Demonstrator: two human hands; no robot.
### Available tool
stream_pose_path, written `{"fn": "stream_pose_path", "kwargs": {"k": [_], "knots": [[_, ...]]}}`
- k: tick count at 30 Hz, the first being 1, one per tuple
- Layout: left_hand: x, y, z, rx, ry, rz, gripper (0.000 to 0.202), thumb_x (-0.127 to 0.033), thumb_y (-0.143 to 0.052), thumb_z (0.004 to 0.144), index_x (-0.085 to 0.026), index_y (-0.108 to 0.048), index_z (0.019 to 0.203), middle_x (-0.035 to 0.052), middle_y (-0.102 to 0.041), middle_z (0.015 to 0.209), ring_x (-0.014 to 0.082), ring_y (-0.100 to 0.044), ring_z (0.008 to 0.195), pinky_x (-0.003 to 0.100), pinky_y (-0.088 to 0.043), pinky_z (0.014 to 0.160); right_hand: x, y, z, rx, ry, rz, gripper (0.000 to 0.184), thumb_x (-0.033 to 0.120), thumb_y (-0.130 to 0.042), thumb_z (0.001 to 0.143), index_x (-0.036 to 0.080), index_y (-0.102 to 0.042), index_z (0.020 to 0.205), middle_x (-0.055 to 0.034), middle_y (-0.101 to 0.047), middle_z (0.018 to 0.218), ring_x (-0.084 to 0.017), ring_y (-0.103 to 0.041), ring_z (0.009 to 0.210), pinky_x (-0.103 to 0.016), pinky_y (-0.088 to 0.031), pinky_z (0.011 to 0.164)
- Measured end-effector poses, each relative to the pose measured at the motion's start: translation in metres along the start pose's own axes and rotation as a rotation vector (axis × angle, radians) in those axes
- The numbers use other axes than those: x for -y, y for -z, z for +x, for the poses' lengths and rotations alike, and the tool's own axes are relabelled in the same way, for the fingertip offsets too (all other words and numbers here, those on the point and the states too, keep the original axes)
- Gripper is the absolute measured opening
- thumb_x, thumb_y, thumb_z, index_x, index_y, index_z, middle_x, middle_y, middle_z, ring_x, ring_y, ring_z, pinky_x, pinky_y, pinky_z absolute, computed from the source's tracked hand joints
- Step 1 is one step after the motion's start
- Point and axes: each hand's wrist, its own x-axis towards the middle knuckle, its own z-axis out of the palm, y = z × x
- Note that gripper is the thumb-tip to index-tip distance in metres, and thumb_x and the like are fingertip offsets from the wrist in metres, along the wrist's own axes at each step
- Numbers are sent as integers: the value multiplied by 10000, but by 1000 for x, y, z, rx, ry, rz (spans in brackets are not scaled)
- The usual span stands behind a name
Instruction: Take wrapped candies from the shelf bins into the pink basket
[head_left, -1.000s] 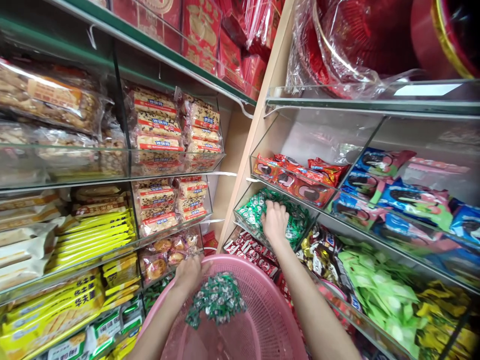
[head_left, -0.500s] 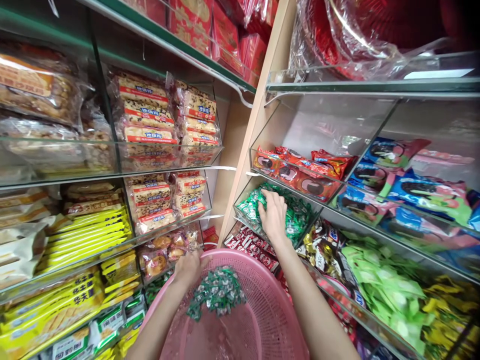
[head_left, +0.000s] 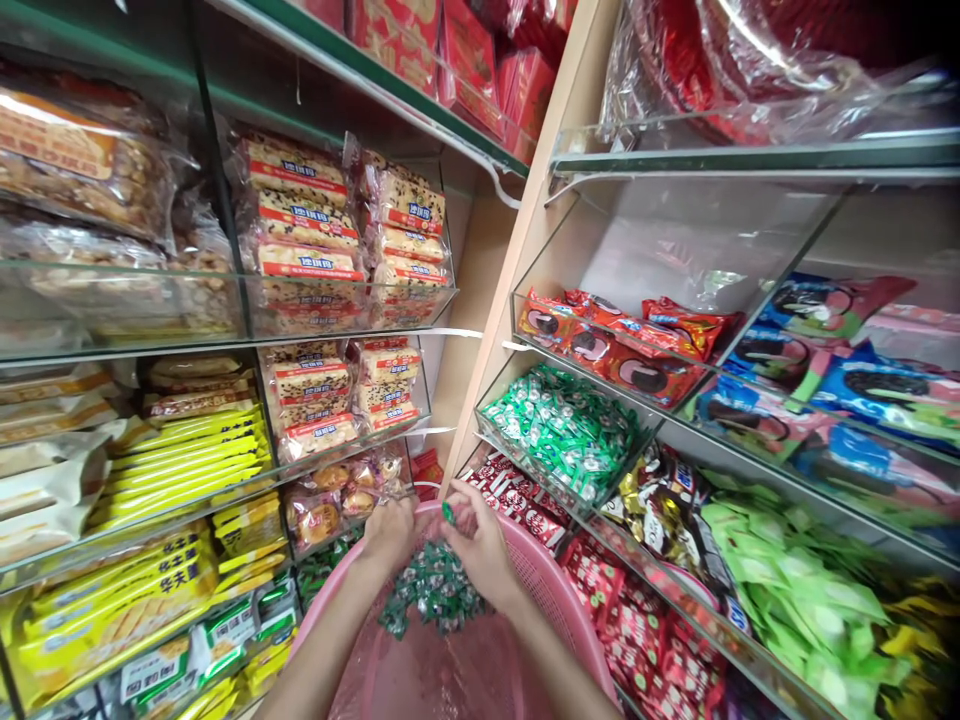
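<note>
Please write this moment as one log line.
left hand: gripping pink basket; right hand: over basket, with green candy; candy pile: inside basket

Glass-fronted left shelves (head_left: 172, 350) are carrying speckled bars (head_left: 307, 212), yellow packets (head_left: 187, 455) and packaged buns (head_left: 315, 525), with red boxes (head_left: 397, 45) standing above. Right shelves (head_left: 750, 160) are holding green-wrapped sweets (head_left: 562, 420); red packets (head_left: 645, 340) are lying one tier higher, and pale green packets (head_left: 795, 590) are heaping up lower down.

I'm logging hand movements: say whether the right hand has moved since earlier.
Yes. Against the clear bin of green-wrapped candies, the right hand has moved down and left, from there to over the pink basket.
</note>
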Motion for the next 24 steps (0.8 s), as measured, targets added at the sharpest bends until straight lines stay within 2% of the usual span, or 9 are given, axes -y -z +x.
{"fn": "stream_pose_path", "kwargs": {"k": [3, 7, 13, 17, 21, 24], "knots": [[-6, -2, 1, 14, -23, -1, 405, -455, -333, 880, -175, -588, 1024, 123, -658, 967, 254, -608, 946, 328, -433, 780, -21, -5, -11, 77, -91, 136, 493, 179, -533, 715, 215, -456, 1201, -16, -558, 911, -120, -529, 708, -241, -459, 650], [-14, -4, -1, 28, -54, 43, 380, -398, -330, 882, -162, -598, 1013, 139, -654, 980, 268, -612, 934, 349, -444, 769, -35, -6, -24, 120, -151, 153, 367, 178, -544, 696, 206, -548, 1061, 2, -563, 816, -117, -538, 687, -225, -457, 620], [-18, -5, -3, 25, -76, 43, 417, -439, -333, 876, -153, -600, 1018, 144, -658, 947, 265, -612, 932, 337, -442, 775, -44, -6, -29, 48, -169, 125, 142, 226, -515, 734, 184, -602, 838, -6, -619, 748, -130, -552, 641, -245, -466, 605], [-17, -5, -2, 38, -79, 52, 402, -428, -343, 877, -153, -592, 1033, 141, -652, 966, 266, -605, 946, 342, -438, 788, -53, -2, -27, -37, -187, 78, 113, 242, -503, 730, 177, -595, 738, 2, -600, 651, -139, -547, 597, -263, -459, 596], [-17, -5, -3, 31, -80, 59, 390, -422, -353, 876, -154, -598, 1020, 142, -655, 961, 264, -611, 934, 340, -447, 775, -60, 3, -26, -128, -233, 102, 73, 233, -508, 708, 180, -545, 742, 13, -570, 615, -143, -552, 564, -265, -452, 559], [-18, -5, -3, 15, -92, 52, 399, -435, -362, 871, -148, -605, 1008, 141, -663, 933, 266, -618, 919, 330, -457, 755, -61, 5, -28, -135, -294, 167, 92, 236, -501, 706, 189, -496, 785, 21, -550, 636, -151, -581, 550, -257, -450, 502]]}}
